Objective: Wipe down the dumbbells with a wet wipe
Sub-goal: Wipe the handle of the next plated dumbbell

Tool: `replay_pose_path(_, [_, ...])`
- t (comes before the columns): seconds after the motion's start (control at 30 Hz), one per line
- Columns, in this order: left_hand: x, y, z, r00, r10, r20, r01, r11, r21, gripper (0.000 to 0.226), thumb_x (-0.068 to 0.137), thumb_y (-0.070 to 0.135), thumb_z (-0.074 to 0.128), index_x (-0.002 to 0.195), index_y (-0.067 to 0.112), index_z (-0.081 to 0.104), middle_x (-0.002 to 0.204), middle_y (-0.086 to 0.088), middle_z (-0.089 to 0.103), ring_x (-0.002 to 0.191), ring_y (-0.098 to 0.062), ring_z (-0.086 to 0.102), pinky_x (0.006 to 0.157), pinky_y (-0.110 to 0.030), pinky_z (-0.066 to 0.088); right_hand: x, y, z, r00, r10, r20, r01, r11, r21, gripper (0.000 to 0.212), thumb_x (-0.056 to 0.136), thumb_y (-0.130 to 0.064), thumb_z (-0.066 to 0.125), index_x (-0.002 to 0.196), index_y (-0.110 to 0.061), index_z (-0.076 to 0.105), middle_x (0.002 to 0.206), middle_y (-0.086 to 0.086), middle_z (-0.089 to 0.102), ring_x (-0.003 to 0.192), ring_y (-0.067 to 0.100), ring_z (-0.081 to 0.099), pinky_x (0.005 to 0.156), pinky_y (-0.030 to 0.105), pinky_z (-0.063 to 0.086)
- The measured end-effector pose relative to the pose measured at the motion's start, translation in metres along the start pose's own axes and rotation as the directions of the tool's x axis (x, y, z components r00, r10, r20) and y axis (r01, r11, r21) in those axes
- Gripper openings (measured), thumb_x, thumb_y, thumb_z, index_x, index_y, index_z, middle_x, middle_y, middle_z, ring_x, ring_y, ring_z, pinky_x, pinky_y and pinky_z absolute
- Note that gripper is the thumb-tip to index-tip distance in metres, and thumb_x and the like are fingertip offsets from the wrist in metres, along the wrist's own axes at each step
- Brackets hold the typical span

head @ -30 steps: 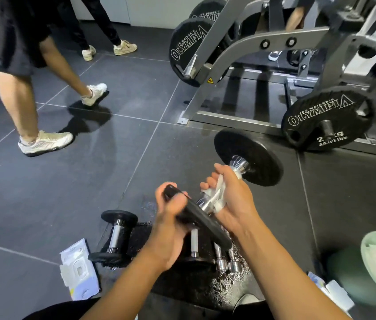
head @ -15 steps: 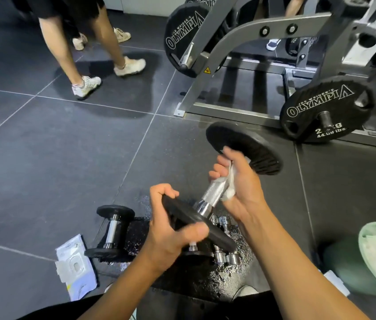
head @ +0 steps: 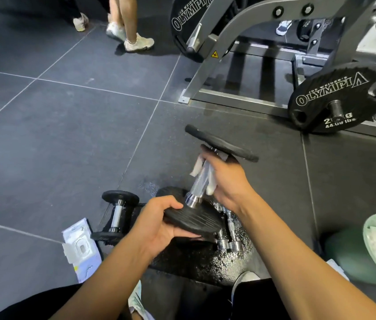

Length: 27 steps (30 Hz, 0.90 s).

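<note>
Centrally, left hand [head: 157,225] gripping dumbbell plate [head: 194,219], right hand [head: 226,181] clasping wet wipe [head: 196,167] round handle [head: 202,181], wipe pack [head: 82,248] beside.

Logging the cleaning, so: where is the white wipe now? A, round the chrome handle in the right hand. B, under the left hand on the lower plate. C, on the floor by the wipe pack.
A: the right hand holds the wipe round the dumbbell's chrome handle; the left hand grips only the lower plate.
</note>
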State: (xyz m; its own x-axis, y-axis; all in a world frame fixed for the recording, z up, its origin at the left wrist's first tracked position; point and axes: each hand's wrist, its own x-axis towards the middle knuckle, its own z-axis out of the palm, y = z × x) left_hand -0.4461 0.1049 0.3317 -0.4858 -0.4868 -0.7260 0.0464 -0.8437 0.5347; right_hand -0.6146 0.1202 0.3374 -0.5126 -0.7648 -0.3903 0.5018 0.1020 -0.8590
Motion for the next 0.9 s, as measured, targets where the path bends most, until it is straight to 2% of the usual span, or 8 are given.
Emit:
replay_pose_path(0.23, [0.021,0.001,-0.012,0.999,0.033,-0.037,-0.038,0.987,-0.159,0.012,0.093,-0.006,0.047,0.088,-0.002,0.058,0.085,-0.028,0.074,0.082,-0.046,0.078,0.075,-0.065,0.063,-0.005,0.022,0.014,0.983,0.151,0.104,-0.138,0.983,-0.125,0.035,0.101,0.009,0.04,0.121,-0.008,0.064,0.109,0.02,0.07,0.091,0.028,0.067,0.08,0.041,0.057])
replay_pose_path(0.4, [0.059,-0.009,-0.049,0.988,-0.054,-0.146,0.009,0.955,-0.295,0.013,0.094,-0.009,0.05,0.101,0.002,0.053,0.121,-0.032,0.06,0.109,-0.056,0.066,0.082,-0.073,0.057,0.003,0.009,-0.004,0.976,0.212,0.054,-0.202,0.969,-0.145,0.037,0.102,0.003,0.047,0.129,-0.015,0.067,0.111,0.016,0.076,0.093,0.028,0.067,0.078,0.041,0.053])
replay_pose_path(0.57, [0.109,-0.029,-0.106,0.937,-0.131,-0.323,0.049,0.967,-0.251,0.019,0.094,-0.01,0.053,0.111,-0.001,0.055,0.13,-0.038,0.057,0.106,-0.059,0.062,0.084,-0.078,0.052,0.004,0.007,-0.022,0.974,0.225,-0.011,-0.223,0.953,-0.205,0.035,0.103,-0.006,0.048,0.131,-0.018,0.066,0.11,0.008,0.077,0.089,0.026,0.073,0.062,0.031,0.053])
replay_pose_path(0.73, [0.151,-0.063,-0.142,0.862,-0.175,-0.475,0.053,0.964,-0.26,0.016,0.094,-0.01,0.053,0.107,-0.001,0.054,0.114,-0.034,0.055,0.1,-0.06,0.058,0.071,-0.075,0.052,0.007,0.01,-0.037,0.983,0.186,0.003,-0.176,0.931,-0.319,0.033,0.099,-0.015,0.051,0.125,-0.015,0.071,0.109,0.019,0.078,0.113,0.053,0.066,0.08,0.052,0.053])
replay_pose_path(0.77, [0.158,-0.069,-0.148,0.85,-0.182,-0.494,0.051,0.962,-0.267,0.015,0.094,-0.01,0.053,0.104,0.0,0.054,0.111,-0.033,0.055,0.098,-0.059,0.058,0.069,-0.074,0.052,0.007,0.009,-0.038,0.984,0.179,0.025,-0.159,0.925,-0.346,0.034,0.096,-0.016,0.05,0.124,-0.008,0.068,0.112,0.03,0.072,0.09,0.034,0.065,0.079,0.06,0.053])
replay_pose_path(0.8, [0.163,-0.074,-0.153,0.841,-0.19,-0.507,0.054,0.961,-0.27,0.013,0.094,-0.011,0.052,0.1,0.001,0.054,0.109,-0.032,0.055,0.097,-0.058,0.058,0.07,-0.073,0.053,0.008,0.009,-0.04,0.984,0.175,0.042,-0.149,0.922,-0.358,0.036,0.093,-0.017,0.05,0.123,-0.001,0.062,0.12,0.04,0.061,0.098,0.021,0.043,0.081,0.069,0.051])
replay_pose_path(0.83, [0.169,-0.079,-0.159,0.837,-0.196,-0.512,0.056,0.96,-0.275,0.013,0.095,-0.011,0.051,0.098,0.001,0.054,0.108,-0.032,0.055,0.097,-0.058,0.058,0.074,-0.074,0.053,0.007,0.008,-0.041,0.983,0.174,0.06,-0.14,0.919,-0.369,0.035,0.092,-0.018,0.05,0.12,0.001,0.059,0.125,0.041,0.057,0.097,0.022,0.048,0.082,0.069,0.052])
replay_pose_path(0.9, [0.178,-0.088,-0.168,0.833,-0.211,-0.511,0.057,0.952,-0.301,0.012,0.097,-0.01,0.049,0.094,0.001,0.054,0.109,-0.033,0.054,0.102,-0.059,0.056,0.086,-0.076,0.05,0.006,0.007,-0.044,0.981,0.174,0.09,-0.125,0.908,-0.4,0.027,0.097,-0.016,0.048,0.116,0.001,0.059,0.109,0.025,0.073,0.092,0.022,0.056,0.061,0.043,0.046])
